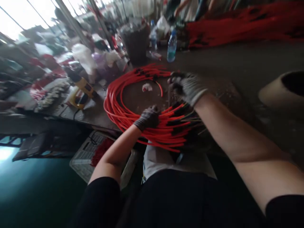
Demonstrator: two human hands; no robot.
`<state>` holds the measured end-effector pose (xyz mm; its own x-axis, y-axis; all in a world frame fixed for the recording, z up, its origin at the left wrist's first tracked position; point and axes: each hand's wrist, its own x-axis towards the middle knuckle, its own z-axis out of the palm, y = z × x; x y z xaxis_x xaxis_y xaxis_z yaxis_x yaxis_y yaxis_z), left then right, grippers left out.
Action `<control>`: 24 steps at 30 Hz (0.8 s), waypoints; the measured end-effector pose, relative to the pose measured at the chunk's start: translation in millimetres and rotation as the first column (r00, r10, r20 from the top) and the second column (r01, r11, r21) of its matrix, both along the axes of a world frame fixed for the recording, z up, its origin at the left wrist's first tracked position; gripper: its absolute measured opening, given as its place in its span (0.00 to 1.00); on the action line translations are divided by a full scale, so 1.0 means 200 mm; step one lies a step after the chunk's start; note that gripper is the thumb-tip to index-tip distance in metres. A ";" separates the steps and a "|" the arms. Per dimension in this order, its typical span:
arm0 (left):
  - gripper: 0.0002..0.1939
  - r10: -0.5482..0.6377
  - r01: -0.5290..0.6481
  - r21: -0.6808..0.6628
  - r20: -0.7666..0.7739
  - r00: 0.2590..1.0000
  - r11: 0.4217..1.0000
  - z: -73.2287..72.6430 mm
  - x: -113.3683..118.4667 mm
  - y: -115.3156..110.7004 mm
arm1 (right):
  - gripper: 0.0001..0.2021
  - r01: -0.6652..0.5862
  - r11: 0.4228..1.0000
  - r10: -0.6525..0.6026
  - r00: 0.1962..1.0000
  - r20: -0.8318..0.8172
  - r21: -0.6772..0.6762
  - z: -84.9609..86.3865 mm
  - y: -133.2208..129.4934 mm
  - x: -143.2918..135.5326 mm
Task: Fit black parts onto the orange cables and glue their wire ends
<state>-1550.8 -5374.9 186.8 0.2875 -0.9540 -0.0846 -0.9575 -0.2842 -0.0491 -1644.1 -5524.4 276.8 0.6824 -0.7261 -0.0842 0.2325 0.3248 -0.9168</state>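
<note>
A loop of many bright red cables [114,104] lies on the dark workbench, with black sections and thin bare wires at its near right ends. In a grey knitted glove, my left hand [149,117] is closed on the cables at the near side of the loop. My right hand [182,84], also gloved, is raised past the cable ends at the far right of the loop. Its fingers are curled together, and a red cable end reaches up to them. Blur hides what they hold. A crumpled white and red scrap [147,87] lies inside the loop.
A yellow power tool [82,93] lies left of the loop. Behind stand a dark bucket [135,41] and a water bottle [172,47]. A cardboard tube [273,90] is at right, red cable bundles [225,25] behind. A white crate [83,155] sits below the bench.
</note>
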 end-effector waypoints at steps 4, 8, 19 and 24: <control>0.23 0.054 -0.063 0.111 0.078 0.995 0.992 -0.01 0.15 0.09 | 0.26 -0.108 0.993 0.096 0.966 -0.242 -0.038 -0.15 0.10 -0.58; 0.22 0.025 -0.034 0.145 0.063 0.998 0.989 -0.02 0.20 -0.01 | 0.14 -0.457 0.747 0.659 0.607 -0.445 0.483 -0.59 0.53 -0.76; 0.22 -0.034 0.005 0.265 0.106 0.994 0.964 -0.03 0.15 -0.05 | 0.20 -0.273 0.906 0.331 0.933 -0.140 0.324 -1.08 0.79 -0.25; 0.20 -0.083 0.084 0.309 -0.016 0.996 0.947 -0.01 0.14 0.11 | 0.23 -0.307 0.942 0.298 0.951 0.082 0.133 -1.10 0.81 -0.23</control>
